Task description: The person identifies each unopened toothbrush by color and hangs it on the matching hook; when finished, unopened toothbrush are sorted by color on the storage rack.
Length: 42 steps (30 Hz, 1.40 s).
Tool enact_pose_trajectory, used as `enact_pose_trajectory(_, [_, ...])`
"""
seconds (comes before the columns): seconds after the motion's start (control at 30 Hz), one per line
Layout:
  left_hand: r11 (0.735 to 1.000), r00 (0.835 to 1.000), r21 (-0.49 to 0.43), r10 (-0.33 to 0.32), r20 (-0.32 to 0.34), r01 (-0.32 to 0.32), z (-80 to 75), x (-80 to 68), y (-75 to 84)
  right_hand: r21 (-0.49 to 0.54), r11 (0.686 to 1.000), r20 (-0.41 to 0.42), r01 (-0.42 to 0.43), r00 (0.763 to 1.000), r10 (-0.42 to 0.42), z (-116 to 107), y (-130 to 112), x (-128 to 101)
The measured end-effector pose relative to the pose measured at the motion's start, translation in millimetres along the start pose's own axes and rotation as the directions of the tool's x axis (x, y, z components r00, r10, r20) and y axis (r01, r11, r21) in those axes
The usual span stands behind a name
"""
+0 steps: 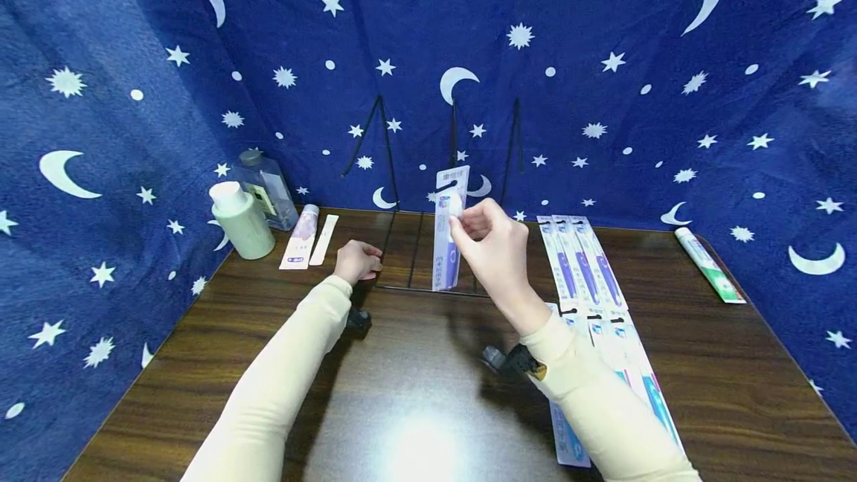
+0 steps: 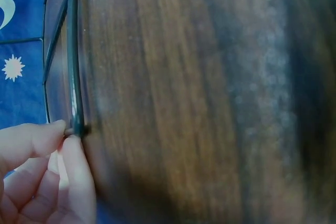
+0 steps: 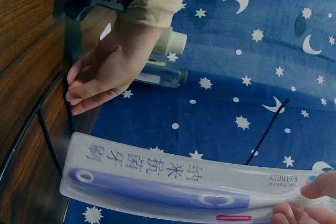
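My right hand pinches a packaged purple toothbrush by its upper part and holds it upright at the middle of a black wire rack. In the right wrist view the pack shows the purple handle under clear plastic; fingertips grip the brush-head end. With thumb and forefinger, my left hand pinches the front left corner of the rack's base; the left wrist view shows this wire corner up close. Whether the pack hangs on a rack prong cannot be made out.
Packaged purple toothbrushes lie in a row at right, with more packs partly under my right arm. A toothpaste tube lies farther right. At left stand a pale green bottle and a clear bottle, beside a pink tube.
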<state>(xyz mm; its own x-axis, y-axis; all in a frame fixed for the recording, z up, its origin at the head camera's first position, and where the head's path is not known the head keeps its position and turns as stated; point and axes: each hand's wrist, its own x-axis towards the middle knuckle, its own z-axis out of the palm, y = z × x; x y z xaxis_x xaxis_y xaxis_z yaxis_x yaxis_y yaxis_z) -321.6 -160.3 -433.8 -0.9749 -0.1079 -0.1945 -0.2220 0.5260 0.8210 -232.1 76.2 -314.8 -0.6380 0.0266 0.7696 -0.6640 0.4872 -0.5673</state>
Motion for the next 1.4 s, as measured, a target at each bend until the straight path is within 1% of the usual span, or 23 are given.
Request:
enact_pose_trajectory(0.1, [1.0,1.0,0.002,0.014,0.004,-0.014,0.7,0.9,-0.6,-0.008,1.0,0.005,-0.014,1.0,0.014,2.3,2.7,2.6])
enact_pose_trajectory(0.37, [1.0,1.0,0.002,0.005,-0.016,-0.005,0.8,1.0,-0.7,-0.031,0.999,-0.002,-0.034,0.999,0.034,5.8,12.8,8.8])
enact_pose_trajectory(0.53, [1.0,1.0,0.003,0.02,-0.018,-0.019,0.5,-0.9,-0.9,-0.063,0.997,0.012,-0.047,0.999,0.048,11.1,19.0,14.6])
enact_pose_trajectory(0.67, [1.0,1.0,0.001,0.015,-0.018,-0.015,-0.2,-0.8,0.0,-0.085,0.995,0.024,-0.043,0.999,0.046,17.6,25.0,24.0])
enact_pose_trajectory(0.8, [1.0,1.0,-0.004,0.009,-0.021,-0.009,-0.4,-0.1,0.4,-0.117,0.992,0.019,-0.042,0.999,0.045,23.5,31.1,34.8])
enact_pose_trajectory(1.0, [1.0,1.0,0.009,-0.001,-0.009,0.001,0.4,0.5,-0.9,-0.182,0.98,0.019,-0.079,0.996,0.084,33.8,42.4,49.4])
enact_pose_trajectory(1.13, [1.0,1.0,-0.002,-0.003,-0.017,0.003,0.2,1.3,-2.2,-0.194,0.977,0.018,-0.087,0.996,0.092,40.9,49.9,59.6])
enact_pose_trajectory(1.33, [0.999,1.0,-0.044,-0.003,0.003,0.003,1.6,1.6,-3.9,-0.252,0.965,0.006,-0.071,0.997,0.075,48.1,63.7,71.6])
enact_pose_trajectory(1.4, [0.999,1.0,-0.045,0.001,0.006,-0.001,1.1,1.5,-3.8,-0.267,0.962,0.003,-0.06,0.998,0.063,49.6,67.6,74.9])
